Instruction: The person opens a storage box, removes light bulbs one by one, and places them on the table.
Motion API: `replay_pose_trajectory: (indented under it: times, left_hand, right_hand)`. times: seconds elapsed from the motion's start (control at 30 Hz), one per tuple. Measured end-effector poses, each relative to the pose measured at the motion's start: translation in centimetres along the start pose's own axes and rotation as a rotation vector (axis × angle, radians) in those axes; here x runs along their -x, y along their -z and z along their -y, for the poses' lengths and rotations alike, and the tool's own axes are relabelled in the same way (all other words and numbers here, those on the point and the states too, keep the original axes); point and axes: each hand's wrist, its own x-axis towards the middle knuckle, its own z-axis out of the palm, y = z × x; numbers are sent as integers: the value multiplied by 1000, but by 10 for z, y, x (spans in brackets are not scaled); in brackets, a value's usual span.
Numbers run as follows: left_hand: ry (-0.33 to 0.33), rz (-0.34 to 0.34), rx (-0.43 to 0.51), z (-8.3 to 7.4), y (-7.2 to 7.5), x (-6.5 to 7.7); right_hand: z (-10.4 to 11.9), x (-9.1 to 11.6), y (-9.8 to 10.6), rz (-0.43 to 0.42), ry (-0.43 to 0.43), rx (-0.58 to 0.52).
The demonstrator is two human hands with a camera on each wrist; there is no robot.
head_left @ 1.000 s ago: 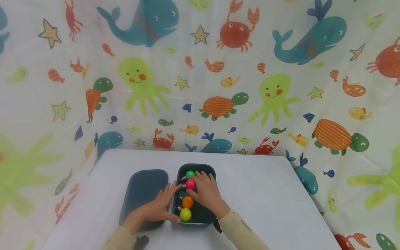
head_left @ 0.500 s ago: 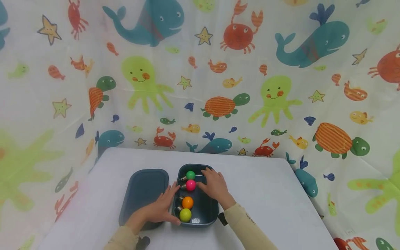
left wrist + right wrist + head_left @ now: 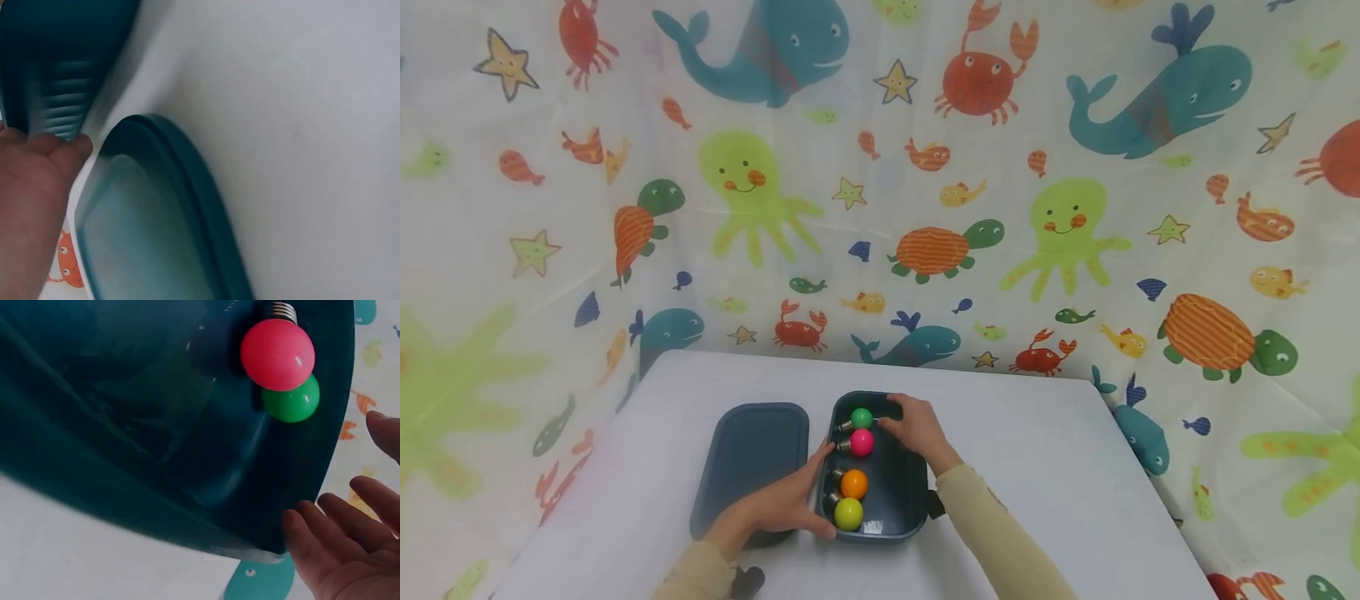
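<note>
A dark teal box (image 3: 895,500) stands at the middle of the table. Along its left side lie a green light bulb (image 3: 861,418), a pink light bulb (image 3: 861,442), an orange light bulb (image 3: 853,483) and a yellow light bulb (image 3: 848,514). My left hand (image 3: 782,502) has its fingers and thumb spread along the box's left wall. Over the far right corner is my right hand (image 3: 919,429); the right wrist view shows its fingers (image 3: 312,540) loosely bent at the rim, with nothing between them and the thumb.
A flat dark teal lid (image 3: 752,458) lies left of the box, partly under my left forearm. The white table (image 3: 1022,475) extends to the right. Behind it hangs a curtain (image 3: 850,250) printed with sea animals.
My right hand has moved right, from over the green and pink bulbs to the box's far right corner. My left hand has stayed at the left wall.
</note>
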Motion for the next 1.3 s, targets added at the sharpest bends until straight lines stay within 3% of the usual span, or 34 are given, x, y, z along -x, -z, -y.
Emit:
replay_pose_trajectory:
  times: [0.13,0.57,0.73,0.97,1.3]
  left_hand:
    - [5,1,53,3,-4,1]
    - [-52,64,360,10,-10,3]
    - [-65,74,405,11,-11,2]
    - [-65,86,428,12,-12,2]
    - [-69,91,443,14,-17,4]
  right_hand:
    - [1,-7,1,38,-41,-26]
    - [4,-18,-3,98,-115,-103]
    - [2,-22,-6,108,-136,-128]
    - [-2,-23,-12,146,-207,-259]
    - [-4,-20,-26,132,-282,-359]
